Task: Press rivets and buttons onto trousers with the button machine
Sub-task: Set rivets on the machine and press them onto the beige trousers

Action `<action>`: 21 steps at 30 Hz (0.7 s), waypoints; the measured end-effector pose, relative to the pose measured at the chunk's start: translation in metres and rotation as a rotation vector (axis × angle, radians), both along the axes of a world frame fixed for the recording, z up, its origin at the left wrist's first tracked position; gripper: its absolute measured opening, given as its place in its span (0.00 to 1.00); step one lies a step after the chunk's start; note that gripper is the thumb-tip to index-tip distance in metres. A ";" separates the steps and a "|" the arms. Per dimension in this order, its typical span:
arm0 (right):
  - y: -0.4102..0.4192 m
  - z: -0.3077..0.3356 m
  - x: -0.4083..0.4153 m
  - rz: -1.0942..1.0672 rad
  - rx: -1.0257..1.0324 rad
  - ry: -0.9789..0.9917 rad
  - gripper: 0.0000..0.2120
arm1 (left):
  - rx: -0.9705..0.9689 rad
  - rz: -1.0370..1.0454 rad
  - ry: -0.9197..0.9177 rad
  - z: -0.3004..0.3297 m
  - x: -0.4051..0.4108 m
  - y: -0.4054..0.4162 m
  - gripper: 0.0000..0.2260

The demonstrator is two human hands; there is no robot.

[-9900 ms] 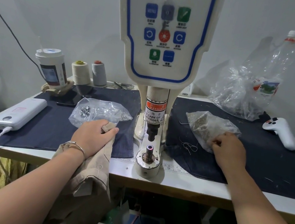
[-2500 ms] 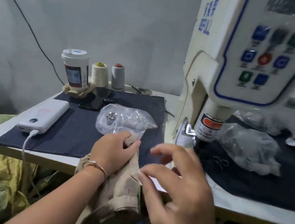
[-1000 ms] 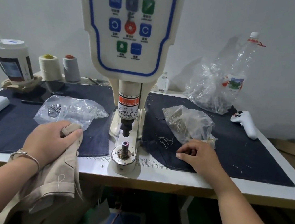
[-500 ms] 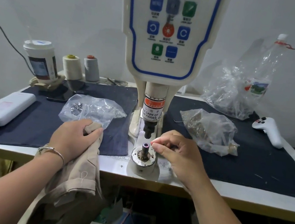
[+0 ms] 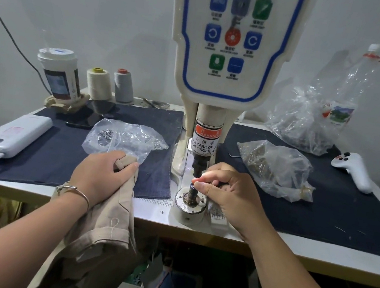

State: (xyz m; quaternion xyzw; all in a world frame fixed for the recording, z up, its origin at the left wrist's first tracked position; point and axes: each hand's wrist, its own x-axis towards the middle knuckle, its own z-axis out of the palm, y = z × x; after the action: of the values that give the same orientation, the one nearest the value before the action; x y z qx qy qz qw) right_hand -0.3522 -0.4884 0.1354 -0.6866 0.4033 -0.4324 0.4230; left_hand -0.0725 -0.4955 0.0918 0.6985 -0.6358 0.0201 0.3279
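Note:
The white button machine stands at the table's middle, its black punch above the round lower die. My right hand is at the die, thumb and forefinger pinched together right on top of the die post; what they hold is too small to see. My left hand grips the beige trousers, which hang over the table's front edge. A clear bag of silver buttons lies just beyond my left hand. A bag of brass rivets lies right of the machine.
Dark denim mats cover the table on both sides. At the left are a white power bank with cable, a paper cup and two thread cones. At the right lie a larger plastic bag and a white controller.
My right hand left the denim by the rivet bag and came to the lower die, now pinching at the top of the post. My left hand kept its grip on the trousers.

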 end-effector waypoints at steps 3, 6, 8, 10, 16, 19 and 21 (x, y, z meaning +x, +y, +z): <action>0.000 0.000 0.000 0.000 -0.011 0.000 0.07 | -0.001 -0.005 -0.003 0.001 -0.001 0.001 0.20; 0.000 0.000 -0.002 0.012 -0.010 0.005 0.06 | -0.002 0.000 0.002 0.002 -0.002 0.001 0.20; 0.000 0.000 -0.002 0.010 -0.014 0.012 0.07 | 0.006 0.003 0.015 0.002 -0.001 0.002 0.20; 0.000 0.001 -0.001 -0.002 -0.018 0.016 0.07 | 0.012 0.003 0.021 0.002 -0.002 0.002 0.20; 0.005 0.005 -0.009 -0.059 -0.089 0.022 0.08 | 0.020 -0.001 0.023 0.003 -0.002 0.003 0.20; 0.022 0.001 -0.020 -0.195 -0.075 -0.101 0.07 | 0.101 -0.009 0.051 0.010 -0.008 0.006 0.22; 0.042 -0.001 -0.029 -0.235 -0.063 -0.071 0.08 | 0.222 -0.072 0.283 0.032 -0.011 0.012 0.21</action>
State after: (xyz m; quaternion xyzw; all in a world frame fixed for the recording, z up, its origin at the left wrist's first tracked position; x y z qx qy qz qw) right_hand -0.3812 -0.4465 0.1344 -0.6318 0.4519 -0.5158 0.3615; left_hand -0.0833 -0.4833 0.1239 0.7031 -0.6061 -0.1605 0.3355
